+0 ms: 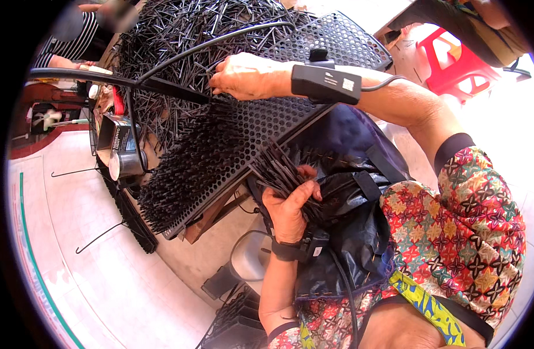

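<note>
A bundle of thin black sticks [278, 170] fans out from my left hand [290, 210], whose fingers wrap around it above my lap. My right hand [246, 77] is over the black perforated board [273, 119], its fingers drawn together at the edge of a dense block of upright black sticks [191, 166]. What those fingertips hold, if anything, is too small to make out. The upright sticks fill the board's left part, and bare holes show to their right. A dark band with a black box [326, 83] is strapped to my right wrist.
Loose black sticks [180, 41] lie in a large heap behind the board. A curved black bar [214, 42] crosses above them. A metal can [126, 164] and a box stand at the left. Another person's striped sleeve [88, 32] is at upper left; a red stool [453, 67] stands upper right.
</note>
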`<state>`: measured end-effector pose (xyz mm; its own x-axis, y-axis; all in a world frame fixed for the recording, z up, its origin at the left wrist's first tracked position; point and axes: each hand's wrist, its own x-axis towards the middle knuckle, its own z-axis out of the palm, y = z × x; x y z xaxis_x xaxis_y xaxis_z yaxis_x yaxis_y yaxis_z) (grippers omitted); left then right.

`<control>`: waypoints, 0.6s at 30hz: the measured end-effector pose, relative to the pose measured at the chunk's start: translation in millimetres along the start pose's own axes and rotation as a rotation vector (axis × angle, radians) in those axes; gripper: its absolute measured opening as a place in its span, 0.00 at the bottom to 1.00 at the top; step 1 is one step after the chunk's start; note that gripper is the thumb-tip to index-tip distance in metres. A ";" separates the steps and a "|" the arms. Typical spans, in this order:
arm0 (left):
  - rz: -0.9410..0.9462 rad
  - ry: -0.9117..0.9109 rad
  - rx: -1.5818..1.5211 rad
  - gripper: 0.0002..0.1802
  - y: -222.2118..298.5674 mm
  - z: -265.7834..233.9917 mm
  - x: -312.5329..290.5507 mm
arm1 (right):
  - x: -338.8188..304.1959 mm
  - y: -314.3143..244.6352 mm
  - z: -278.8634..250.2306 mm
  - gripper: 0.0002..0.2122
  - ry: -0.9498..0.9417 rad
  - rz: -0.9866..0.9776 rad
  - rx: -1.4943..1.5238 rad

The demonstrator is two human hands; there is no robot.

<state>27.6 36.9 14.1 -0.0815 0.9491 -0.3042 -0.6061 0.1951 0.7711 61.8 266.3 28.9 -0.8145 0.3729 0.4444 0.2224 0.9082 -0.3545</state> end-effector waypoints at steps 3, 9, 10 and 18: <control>0.064 0.042 -0.024 0.14 1.1 2.6 5.0 | -15.1 -11.3 -18.6 0.12 -0.013 0.139 -0.095; 0.067 0.088 -0.065 0.18 12.4 -7.4 7.3 | -112.0 10.7 -85.9 0.12 0.444 0.270 -0.472; 0.062 0.088 -0.102 0.16 13.2 -5.0 9.1 | -130.9 11.7 -96.9 0.14 0.461 0.440 -0.443; 0.084 0.121 -0.128 0.14 20.1 -12.8 12.7 | -156.5 5.9 -92.8 0.18 0.418 0.882 0.188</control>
<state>4.3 49.7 18.6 -0.2264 0.9225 -0.3127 -0.6884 0.0756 0.7214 240.3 230.9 33.6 -0.1360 0.9701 0.2009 0.5394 0.2426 -0.8064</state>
